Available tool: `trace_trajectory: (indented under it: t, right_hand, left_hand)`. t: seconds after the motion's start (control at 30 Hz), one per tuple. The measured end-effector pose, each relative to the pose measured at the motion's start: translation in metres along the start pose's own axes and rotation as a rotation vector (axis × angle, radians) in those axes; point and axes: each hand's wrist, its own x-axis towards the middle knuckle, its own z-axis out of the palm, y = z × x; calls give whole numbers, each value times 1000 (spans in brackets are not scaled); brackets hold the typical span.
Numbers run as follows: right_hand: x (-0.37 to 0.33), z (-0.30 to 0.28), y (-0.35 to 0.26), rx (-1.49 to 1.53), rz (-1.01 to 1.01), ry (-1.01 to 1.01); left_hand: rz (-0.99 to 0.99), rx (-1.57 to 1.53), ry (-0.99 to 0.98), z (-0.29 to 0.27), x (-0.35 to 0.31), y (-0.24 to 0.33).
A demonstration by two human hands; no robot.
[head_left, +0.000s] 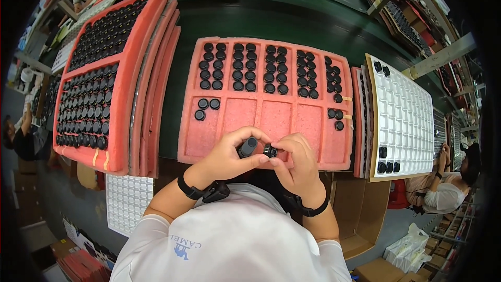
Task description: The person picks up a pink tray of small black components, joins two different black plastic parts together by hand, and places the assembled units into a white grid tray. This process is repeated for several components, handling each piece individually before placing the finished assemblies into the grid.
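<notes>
In front of my chest, my left hand (237,149) curls round a black cylinder (248,147) with a grey end. My right hand (295,163) pinches a small black ring-like part (270,150) between thumb and fingers. My left thumb reaches that part too, and the two hands almost meet there. Both are over the near edge of a pink foam tray (240,115) divided into compartments. Short black round pieces (238,66) stand in paired columns in its far row. A few more sit in the near corner compartments, at left (203,108) and right (335,116).
On the left, a tilted stack of pink foam trays (136,73) carries many black pieces. A white plastic grid tray (404,125) with a few black parts rests on a stack at right. Below the green bench (261,15) is a cardboard box (360,203). Another person (443,190) sits far right.
</notes>
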Motion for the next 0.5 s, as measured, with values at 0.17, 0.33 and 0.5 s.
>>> trace_trajectory:
  t: [0.17,0.33,0.5]
  right_hand:
    - [-3,2,0,-30,2,-35]
    - [-10,9,0,911,524,130]
    - [-13,14,9,1298,624,171]
  left_hand:
    - [-6,-28,-34,-4,1,0]
    - [-223,-501,-48,-9,3,0]
    - [-221,-602,-61,-8,3,-2]
